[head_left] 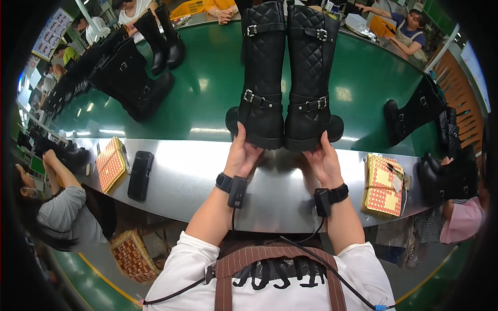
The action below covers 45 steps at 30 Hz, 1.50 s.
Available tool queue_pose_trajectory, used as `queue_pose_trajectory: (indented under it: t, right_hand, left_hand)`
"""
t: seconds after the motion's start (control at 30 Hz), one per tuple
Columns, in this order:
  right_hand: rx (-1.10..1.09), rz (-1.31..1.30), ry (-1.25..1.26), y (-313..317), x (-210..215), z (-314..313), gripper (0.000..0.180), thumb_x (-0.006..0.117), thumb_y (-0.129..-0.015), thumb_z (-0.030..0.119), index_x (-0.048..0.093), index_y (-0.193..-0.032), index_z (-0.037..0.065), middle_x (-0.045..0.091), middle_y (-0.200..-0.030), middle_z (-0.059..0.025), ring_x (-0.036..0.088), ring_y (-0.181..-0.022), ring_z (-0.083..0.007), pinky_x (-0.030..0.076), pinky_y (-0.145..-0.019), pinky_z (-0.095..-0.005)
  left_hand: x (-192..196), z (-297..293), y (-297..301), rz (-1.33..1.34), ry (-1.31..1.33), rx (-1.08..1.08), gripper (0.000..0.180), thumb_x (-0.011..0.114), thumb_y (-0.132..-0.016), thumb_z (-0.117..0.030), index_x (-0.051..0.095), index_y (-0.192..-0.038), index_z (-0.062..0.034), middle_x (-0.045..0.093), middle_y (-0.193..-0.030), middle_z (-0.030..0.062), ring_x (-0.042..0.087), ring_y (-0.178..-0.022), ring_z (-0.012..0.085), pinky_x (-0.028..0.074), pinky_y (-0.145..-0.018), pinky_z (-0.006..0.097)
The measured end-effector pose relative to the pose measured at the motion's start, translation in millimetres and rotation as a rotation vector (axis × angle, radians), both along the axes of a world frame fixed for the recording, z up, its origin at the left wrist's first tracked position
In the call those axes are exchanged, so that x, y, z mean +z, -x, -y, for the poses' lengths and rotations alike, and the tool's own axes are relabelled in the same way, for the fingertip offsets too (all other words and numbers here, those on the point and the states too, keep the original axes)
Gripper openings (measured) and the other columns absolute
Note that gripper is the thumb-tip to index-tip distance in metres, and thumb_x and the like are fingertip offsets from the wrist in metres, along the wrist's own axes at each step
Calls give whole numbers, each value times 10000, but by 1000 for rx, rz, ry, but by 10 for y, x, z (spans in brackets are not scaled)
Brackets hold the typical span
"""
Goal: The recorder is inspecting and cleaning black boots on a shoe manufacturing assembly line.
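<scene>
A pair of tall black boots with quilted shafts and silver buckles stands upright side by side in front of me. Their heels face me and their toes turn outward. My left hand (241, 157) is closed on the left boot (265, 67), thumb up along its side and fingers tucked by the heel. In the same way, my right hand (322, 161) grips the right boot (310, 67) at its heel. The fingertips of both hands are partly hidden under the soles. Each wrist wears a black strap with a small cabled box.
A silver metal ledge (207, 176) borders the green belt (207, 103). On it lie a black phone (140, 176) and yellow-red card stacks (110, 165), (383, 189). More black boots (135, 85), (415, 111) stand left and right. Co-workers sit around; a woven stool (136, 255) is lower left.
</scene>
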State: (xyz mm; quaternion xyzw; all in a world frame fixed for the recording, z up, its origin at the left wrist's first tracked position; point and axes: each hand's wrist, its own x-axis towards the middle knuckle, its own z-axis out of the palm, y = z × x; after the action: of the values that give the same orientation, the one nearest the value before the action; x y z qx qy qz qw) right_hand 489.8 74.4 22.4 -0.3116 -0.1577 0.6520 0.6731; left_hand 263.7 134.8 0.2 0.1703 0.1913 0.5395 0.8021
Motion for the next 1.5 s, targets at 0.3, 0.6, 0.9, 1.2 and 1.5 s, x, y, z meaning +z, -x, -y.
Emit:
queue_pose_trajectory:
  t: [0.3, 0.6, 0.9, 1.2, 1.5]
  right_hand:
    - [294, -130, -184, -14, -40, 51, 518, 518, -1023, 356, 435, -1425, 40, 542, -1382, -114, 522, -1270, -240, 446, -1056, -408]
    - [234, 1314, -561, -456, 396, 203, 1078, 896, -664, 402, 322, -1483, 2, 502, -1392, -135, 492, -1297, -271, 371, -1109, -401]
    - [561, 453, -63, -481, 938, 768, 665, 756, -816, 157, 461, -1398, 30, 544, -1367, -104, 524, -1247, -236, 398, -1089, -406]
    - [67, 1033, -50, -800, 1022, -892, 614, 842, -687, 30, 553, -1223, -55, 656, -1155, -134, 650, -1039, -220, 538, -908, -339]
    - [-349, 1902, 262, -1187, 613, -3423, 1038, 706, -658, 746, 398, -1476, 185, 185, -1532, -321, 339, -1348, -531, 383, -1084, -535]
  left_hand:
    - [229, 119, -28, 196, 6, -244, 702, 432, -978, -602, 375, -1487, -122, 501, -1451, 75, 491, -1321, 233, 398, -1111, 419]
    - [322, 245, -58, 313, 19, -416, 553, 468, -1005, -481, 492, -1420, -116, 582, -1370, 111, 586, -1225, 243, 449, -1081, 406]
    - [69, 447, -285, 225, 178, -870, 346, 486, -1036, -289, 577, -1297, -81, 692, -1142, 48, 649, -1060, 107, 530, -952, 320]
    - [180, 160, -42, -239, 203, -212, 410, 487, -988, -330, 530, -1256, -23, 640, -995, 108, 631, -890, 204, 528, -799, 334]
    - [167, 219, -144, -357, 189, -186, 266, 501, -996, -191, 525, -1197, -18, 621, -940, 82, 628, -849, 178, 523, -780, 305]
